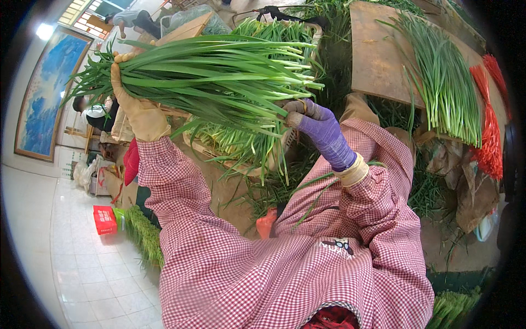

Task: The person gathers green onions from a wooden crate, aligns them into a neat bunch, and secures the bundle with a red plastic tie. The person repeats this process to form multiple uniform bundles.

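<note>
A large bunch of garlic chives (205, 78) lies sideways in the air before me, leaf tips to the left and pale stem ends to the right. My left hand (137, 103), in a cream glove, grips it around the leafy part. At the lower stem ends is my right hand (322, 127), in a purple knit glove with darkened fingertips. Its thumb and forefinger pinch a stalk there. Under the bunch stands a basket (246, 166) full of more chives (224, 142), partly hidden by what I hold.
At right, a wooden board (380, 53) carries another chive bunch (444, 82) and red ties (485, 119). Loose leaves litter the floor. A red box (104, 220) and upright greens (144, 232) are at left. Two people (133, 21) (100, 113) are in the background.
</note>
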`<state>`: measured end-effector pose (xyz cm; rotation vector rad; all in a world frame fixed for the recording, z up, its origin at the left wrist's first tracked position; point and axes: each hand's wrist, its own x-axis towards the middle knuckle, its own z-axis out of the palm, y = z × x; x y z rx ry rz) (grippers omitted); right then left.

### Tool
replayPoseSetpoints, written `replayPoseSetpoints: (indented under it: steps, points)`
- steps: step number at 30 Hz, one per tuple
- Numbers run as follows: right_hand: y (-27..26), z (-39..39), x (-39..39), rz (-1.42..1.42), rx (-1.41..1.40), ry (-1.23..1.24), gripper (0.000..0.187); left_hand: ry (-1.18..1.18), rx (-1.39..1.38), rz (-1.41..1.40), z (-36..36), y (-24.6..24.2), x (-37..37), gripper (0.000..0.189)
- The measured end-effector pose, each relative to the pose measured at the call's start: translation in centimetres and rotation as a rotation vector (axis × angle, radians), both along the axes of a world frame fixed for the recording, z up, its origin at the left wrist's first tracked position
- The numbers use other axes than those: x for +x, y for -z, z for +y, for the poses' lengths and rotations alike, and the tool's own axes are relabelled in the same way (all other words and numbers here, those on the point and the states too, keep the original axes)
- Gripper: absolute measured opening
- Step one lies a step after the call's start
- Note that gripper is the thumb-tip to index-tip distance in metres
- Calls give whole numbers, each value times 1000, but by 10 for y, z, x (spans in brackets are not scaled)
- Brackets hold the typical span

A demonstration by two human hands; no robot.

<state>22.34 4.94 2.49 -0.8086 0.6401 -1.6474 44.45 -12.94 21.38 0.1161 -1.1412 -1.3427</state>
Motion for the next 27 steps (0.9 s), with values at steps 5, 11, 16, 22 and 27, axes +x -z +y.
replayPoseSetpoints:
  steps: [5, 11, 16, 22, 27]
  points:
    - [11, 17, -21, 335, -122, -10, 16, -176, -79, -68, -6, 5, 10, 25]
    - [0, 14, -60, 1490, 509, 255, 23, -243, -73, -98, 3, -2, 17, 22]
    - [-45, 8, -57, 1147, -132, 657, 24, -165, -81, -162, 11, -7, 7, 24]
    - [-54, 9, -57, 1323, -232, 588, 21, -185, -100, -165, 24, -3, -4, 24]
    - [1, 27, -57, 1556, 120, 217, 18, -157, -162, -217, 24, -1, -3, 27]
